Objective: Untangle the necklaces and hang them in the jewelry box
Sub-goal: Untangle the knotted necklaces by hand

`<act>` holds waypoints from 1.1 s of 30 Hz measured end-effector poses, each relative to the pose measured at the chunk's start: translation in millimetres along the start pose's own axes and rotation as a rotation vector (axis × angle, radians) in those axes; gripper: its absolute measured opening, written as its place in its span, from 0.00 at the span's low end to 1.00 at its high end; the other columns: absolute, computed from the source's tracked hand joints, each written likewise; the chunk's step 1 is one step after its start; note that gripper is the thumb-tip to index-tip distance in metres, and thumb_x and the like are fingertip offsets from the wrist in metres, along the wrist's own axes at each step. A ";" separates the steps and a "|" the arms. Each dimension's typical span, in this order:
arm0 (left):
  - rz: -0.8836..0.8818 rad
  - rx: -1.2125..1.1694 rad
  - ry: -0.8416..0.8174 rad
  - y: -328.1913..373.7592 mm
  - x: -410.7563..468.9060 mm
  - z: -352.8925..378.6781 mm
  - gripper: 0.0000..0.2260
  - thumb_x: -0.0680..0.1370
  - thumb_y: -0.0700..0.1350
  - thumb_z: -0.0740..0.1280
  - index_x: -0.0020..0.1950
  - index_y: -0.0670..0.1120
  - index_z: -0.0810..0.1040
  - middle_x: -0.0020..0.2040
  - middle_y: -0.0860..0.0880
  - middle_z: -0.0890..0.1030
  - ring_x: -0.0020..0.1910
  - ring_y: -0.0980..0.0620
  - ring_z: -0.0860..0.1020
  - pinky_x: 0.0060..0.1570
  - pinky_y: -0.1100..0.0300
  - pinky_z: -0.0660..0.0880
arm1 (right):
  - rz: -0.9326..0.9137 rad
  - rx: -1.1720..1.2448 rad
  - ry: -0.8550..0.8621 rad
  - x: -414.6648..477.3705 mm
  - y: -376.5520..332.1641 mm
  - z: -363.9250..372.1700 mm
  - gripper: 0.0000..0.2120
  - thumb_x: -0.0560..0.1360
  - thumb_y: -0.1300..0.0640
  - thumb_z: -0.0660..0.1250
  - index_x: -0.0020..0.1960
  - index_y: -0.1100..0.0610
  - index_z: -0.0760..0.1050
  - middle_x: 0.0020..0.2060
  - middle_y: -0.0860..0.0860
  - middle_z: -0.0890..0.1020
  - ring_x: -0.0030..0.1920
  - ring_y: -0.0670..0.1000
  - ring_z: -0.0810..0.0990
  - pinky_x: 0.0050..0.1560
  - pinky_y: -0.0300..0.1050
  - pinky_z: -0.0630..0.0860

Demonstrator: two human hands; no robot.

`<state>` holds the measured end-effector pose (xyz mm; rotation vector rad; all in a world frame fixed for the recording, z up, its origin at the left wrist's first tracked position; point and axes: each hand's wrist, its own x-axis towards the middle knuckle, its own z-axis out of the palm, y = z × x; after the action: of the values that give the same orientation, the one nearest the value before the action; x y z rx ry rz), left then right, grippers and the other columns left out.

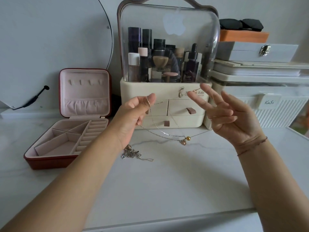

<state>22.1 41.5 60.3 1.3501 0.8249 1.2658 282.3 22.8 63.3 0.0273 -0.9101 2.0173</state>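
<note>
My left hand (pixel 135 113) is raised above the table and pinches a thin chain between thumb and forefinger. My right hand (pixel 229 114) is raised with fingers spread, and the chain runs over its forefinger tip. The fine necklace (pixel 160 129) hangs in loops between both hands, and its gold bead pendants (pixel 185 139) dangle just above the table. A tangled heap of silver necklaces (pixel 132 154) lies on the white table under my left wrist. The red jewelry box (pixel 70 118) stands open at the left, with pink lining and small hooks (pixel 85 82) in its lid.
A cream cosmetics organiser (pixel 167 104) with a clear dome and small drawers stands right behind my hands. A round mirror (pixel 50 39) leans at the far left. Stacked white boxes (pixel 260 67) and a ribbed container (pixel 275 108) fill the right. The table's front edge runs below my forearms.
</note>
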 end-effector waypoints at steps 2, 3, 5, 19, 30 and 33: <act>0.055 0.059 0.058 -0.1 0.6 -0.6 0.17 0.63 0.57 0.77 0.42 0.50 0.76 0.28 0.59 0.73 0.26 0.62 0.66 0.32 0.62 0.60 | 0.006 -0.075 0.051 -0.7 -1.2 -0.8 0.21 0.79 0.61 0.60 0.71 0.54 0.61 0.71 0.61 0.67 0.31 0.47 0.77 0.30 0.37 0.78; 0.070 0.050 0.066 -0.5 1.1 -1.7 0.15 0.64 0.54 0.77 0.41 0.50 0.75 0.30 0.59 0.74 0.26 0.62 0.68 0.32 0.62 0.61 | -0.010 -0.137 0.097 -1.0 -1.1 -0.7 0.21 0.77 0.60 0.63 0.69 0.55 0.64 0.68 0.60 0.72 0.28 0.45 0.75 0.28 0.35 0.76; 0.081 0.044 0.058 -1.4 2.7 -4.9 0.10 0.64 0.48 0.74 0.41 0.50 0.75 0.33 0.56 0.72 0.28 0.62 0.69 0.30 0.62 0.60 | -0.076 -0.286 0.228 -0.2 0.8 2.3 0.18 0.75 0.59 0.63 0.64 0.54 0.70 0.58 0.55 0.80 0.24 0.43 0.70 0.23 0.31 0.70; 0.166 0.504 0.123 -2.1 -0.3 -8.2 0.14 0.70 0.29 0.65 0.41 0.49 0.78 0.25 0.56 0.59 0.24 0.59 0.60 0.31 0.69 0.66 | -0.558 -0.392 0.650 0.7 0.9 11.5 0.07 0.78 0.60 0.58 0.47 0.53 0.75 0.26 0.46 0.64 0.24 0.44 0.57 0.23 0.35 0.54; 0.312 0.503 0.470 -3.9 9.9 -21.5 0.12 0.72 0.33 0.64 0.38 0.51 0.76 0.27 0.54 0.68 0.24 0.59 0.64 0.27 0.68 0.62 | -0.827 -0.446 0.871 -11.0 -12.4 8.1 0.07 0.76 0.62 0.58 0.48 0.57 0.75 0.26 0.48 0.68 0.24 0.46 0.60 0.24 0.36 0.55; 0.300 0.478 0.456 -4.7 10.8 -23.2 0.07 0.74 0.36 0.67 0.41 0.49 0.76 0.30 0.53 0.74 0.24 0.61 0.67 0.27 0.69 0.63 | -0.832 -0.502 0.907 -12.6 -13.8 7.8 0.06 0.76 0.61 0.60 0.47 0.57 0.76 0.28 0.50 0.69 0.25 0.47 0.60 0.25 0.37 0.55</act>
<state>2.6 58.1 55.5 1.6280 1.3416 1.7214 297.6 13.5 72.7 -0.6304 -0.6096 0.8241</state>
